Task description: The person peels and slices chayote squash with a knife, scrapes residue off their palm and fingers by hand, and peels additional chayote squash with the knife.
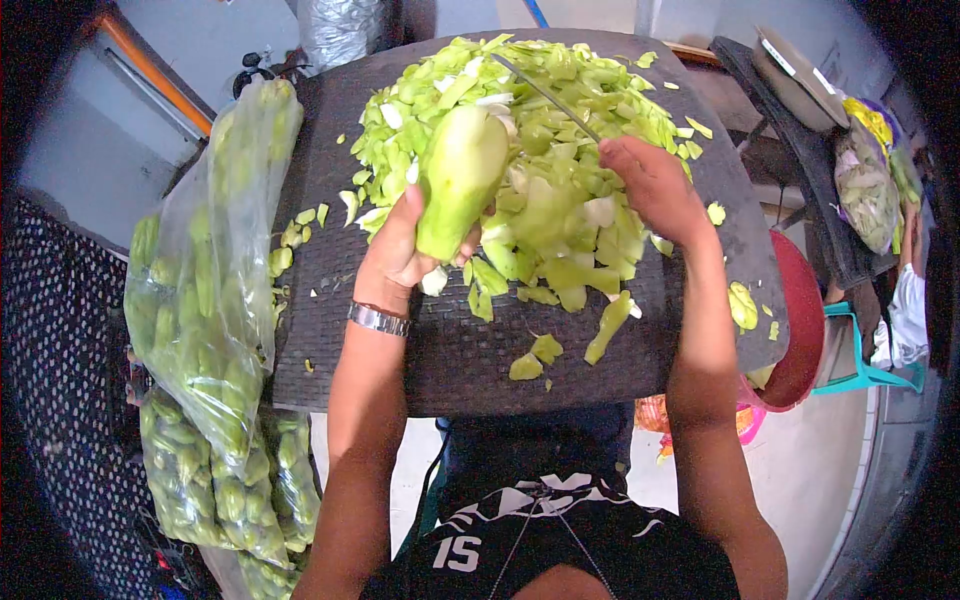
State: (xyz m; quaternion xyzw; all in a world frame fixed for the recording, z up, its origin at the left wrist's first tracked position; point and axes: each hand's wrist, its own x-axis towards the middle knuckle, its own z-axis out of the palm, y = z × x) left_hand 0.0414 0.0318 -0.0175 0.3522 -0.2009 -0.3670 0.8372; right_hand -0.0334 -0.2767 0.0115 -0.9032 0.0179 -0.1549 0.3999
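Note:
My left hand (405,245) is closed round the lower end of a large pale green papaya (462,175), holding it tilted upright. Its surface looks smooth and mostly peeled. In my right hand (655,188) is a knife (548,96), its thin blade pointing up and left behind the fruit, apart from it. Under and beyond both hands spreads a wide heap of green and whitish peelings (570,225). The knife's handle is hidden inside my fingers.
The peelings lie on a dark woven-textured table (450,375), some scattered near its front edge. Clear plastic bags of green fruit (205,290) stand along the left. At the right are a red tub (800,320), a teal stool (868,370) and another dark table (800,170) bearing bags.

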